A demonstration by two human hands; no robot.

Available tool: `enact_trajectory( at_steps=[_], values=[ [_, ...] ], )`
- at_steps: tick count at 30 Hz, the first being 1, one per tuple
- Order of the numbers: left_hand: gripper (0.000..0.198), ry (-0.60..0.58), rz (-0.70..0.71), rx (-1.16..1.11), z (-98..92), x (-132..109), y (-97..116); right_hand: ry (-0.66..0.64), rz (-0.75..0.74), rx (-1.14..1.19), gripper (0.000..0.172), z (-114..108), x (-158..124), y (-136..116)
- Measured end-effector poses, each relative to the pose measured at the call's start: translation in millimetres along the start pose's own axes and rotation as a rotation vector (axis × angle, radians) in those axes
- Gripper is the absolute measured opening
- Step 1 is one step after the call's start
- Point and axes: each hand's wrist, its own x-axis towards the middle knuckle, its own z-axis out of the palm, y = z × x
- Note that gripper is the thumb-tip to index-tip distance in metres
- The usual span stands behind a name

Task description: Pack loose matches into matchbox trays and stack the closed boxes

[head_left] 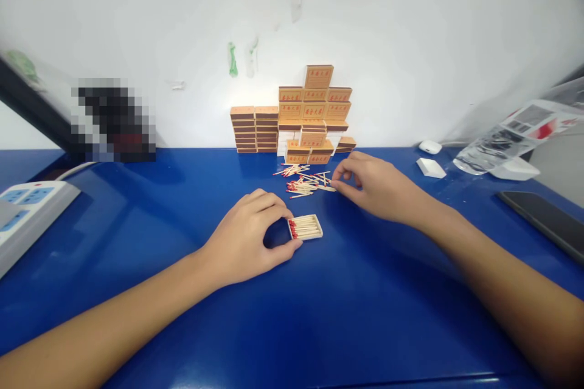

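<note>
My left hand [252, 237] grips the left end of a small white matchbox tray [321, 232] between thumb and fingers. Inside the tray lies a layer of matchsticks [306, 227], their red heads toward that hand. Beyond it, a loose heap of red-headed matchsticks [303, 186] is spread on the blue table [292, 316]. At the heap's right edge my right hand [371, 185] is closed in a pinch, thumb and forefinger at the plain end of a matchstick [327, 188]. Its other fingers are curled.
Behind the heap stand stacked orange matchboxes [314, 110] against the wall, with brown-sided ones [254, 129] on their left. A power strip [41, 219] lies at the left. A phone [545, 219], a plastic package [506, 137] and small white objects [431, 168] are at the right.
</note>
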Motion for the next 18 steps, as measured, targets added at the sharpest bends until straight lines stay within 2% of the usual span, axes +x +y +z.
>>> enact_trajectory(
  at_steps=[4,8,11,15,18],
  values=[
    [0.022,0.016,-0.002,0.001,0.9,0,-1,-0.095,0.013,0.061,0.023,5,0,0],
    [0.022,-0.019,-0.003,0.012,1.0,1,-2,-0.180,-0.009,0.121,0.025,5,0,2],
    [0.023,0.014,0.006,0.017,0.9,0,-2,-0.240,-0.034,0.163,0.027,3,0,7],
    [0.023,0.009,0.008,0.025,1.9,0,-3,-0.197,-0.055,0.192,0.027,-2,-1,7],
    [0.023,0.025,0.003,0.022,2.1,0,-3,-0.148,-0.095,0.237,0.025,-6,-4,-7]
  ],
)
